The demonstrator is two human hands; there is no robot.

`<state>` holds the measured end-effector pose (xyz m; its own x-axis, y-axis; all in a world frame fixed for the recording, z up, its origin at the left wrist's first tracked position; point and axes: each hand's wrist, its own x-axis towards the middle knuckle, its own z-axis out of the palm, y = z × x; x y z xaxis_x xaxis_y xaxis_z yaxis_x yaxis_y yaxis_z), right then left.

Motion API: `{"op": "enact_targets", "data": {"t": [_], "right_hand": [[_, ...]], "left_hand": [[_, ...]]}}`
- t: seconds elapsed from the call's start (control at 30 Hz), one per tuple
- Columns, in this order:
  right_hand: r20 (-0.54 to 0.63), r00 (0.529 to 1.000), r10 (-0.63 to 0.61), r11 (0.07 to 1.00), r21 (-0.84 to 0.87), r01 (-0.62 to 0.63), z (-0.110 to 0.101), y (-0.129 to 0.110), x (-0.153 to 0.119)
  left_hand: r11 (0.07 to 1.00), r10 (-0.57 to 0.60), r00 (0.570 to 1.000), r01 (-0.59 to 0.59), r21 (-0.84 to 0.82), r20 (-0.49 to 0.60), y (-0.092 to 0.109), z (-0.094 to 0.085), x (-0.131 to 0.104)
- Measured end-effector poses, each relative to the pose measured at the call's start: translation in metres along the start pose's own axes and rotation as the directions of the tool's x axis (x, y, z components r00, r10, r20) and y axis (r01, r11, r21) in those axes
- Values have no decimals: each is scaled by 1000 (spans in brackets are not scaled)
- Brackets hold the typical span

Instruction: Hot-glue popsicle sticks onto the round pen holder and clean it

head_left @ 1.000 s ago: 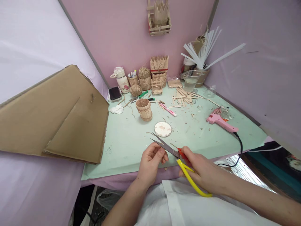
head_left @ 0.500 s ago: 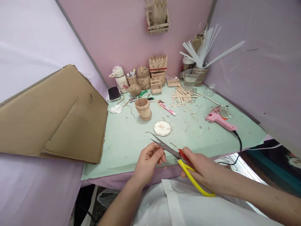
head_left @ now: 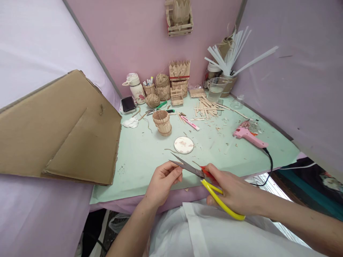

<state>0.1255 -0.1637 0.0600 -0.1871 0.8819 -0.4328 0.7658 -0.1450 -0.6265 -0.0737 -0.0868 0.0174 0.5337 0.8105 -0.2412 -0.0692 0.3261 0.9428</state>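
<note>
My right hand [head_left: 227, 189] grips scissors [head_left: 191, 169] with one yellow and one red handle; the blades are slightly apart and point up and left. Just under the blades, the thumb and forefinger of my left hand [head_left: 166, 180] are pinched together. A tiny pale piece shows at those fingertips between the blades, too small to name. Beyond the hands lies a round white disc [head_left: 183, 145] with small wood-coloured bits on it. Behind it stands a small barrel-shaped cup [head_left: 162, 123] covered in wooden pieces.
A pink glue gun [head_left: 249, 136] with a black cord lies on the right. Wooden sticks [head_left: 207, 108] are piled further back, near a pink cutter [head_left: 189, 123]. Cardboard [head_left: 80, 142] leans at left. Twine balls [head_left: 152, 101], a bottle [head_left: 135, 88] and a water cup [head_left: 215, 91] stand behind.
The scissor blades have closed a little around the tiny piece at my left fingertips. Both hands stay close together, and the whole view has shifted slightly.
</note>
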Motion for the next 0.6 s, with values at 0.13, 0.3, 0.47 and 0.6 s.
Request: {"op": "enact_targets", "data": {"t": [0.13, 0.3, 0.47, 0.6], "right_hand": [[0, 1000, -1, 1000, -11, 1, -3, -4, -1], [4, 1000, 10, 1000, 0, -10, -3, -7, -2], [4, 1000, 30, 1000, 6, -30, -1, -5, -1], [-8, 1000, 1, 999, 41, 0, 1, 2, -2]], "left_hand": [[1000, -5, 1000, 5, 6, -7, -1, -1, 0], [1000, 3, 1000, -3, 26, 3, -3, 1, 0], [999, 26, 1000, -26, 18, -4, -5, 4, 0], [998, 28, 999, -29, 53, 24, -4, 3, 1]]}}
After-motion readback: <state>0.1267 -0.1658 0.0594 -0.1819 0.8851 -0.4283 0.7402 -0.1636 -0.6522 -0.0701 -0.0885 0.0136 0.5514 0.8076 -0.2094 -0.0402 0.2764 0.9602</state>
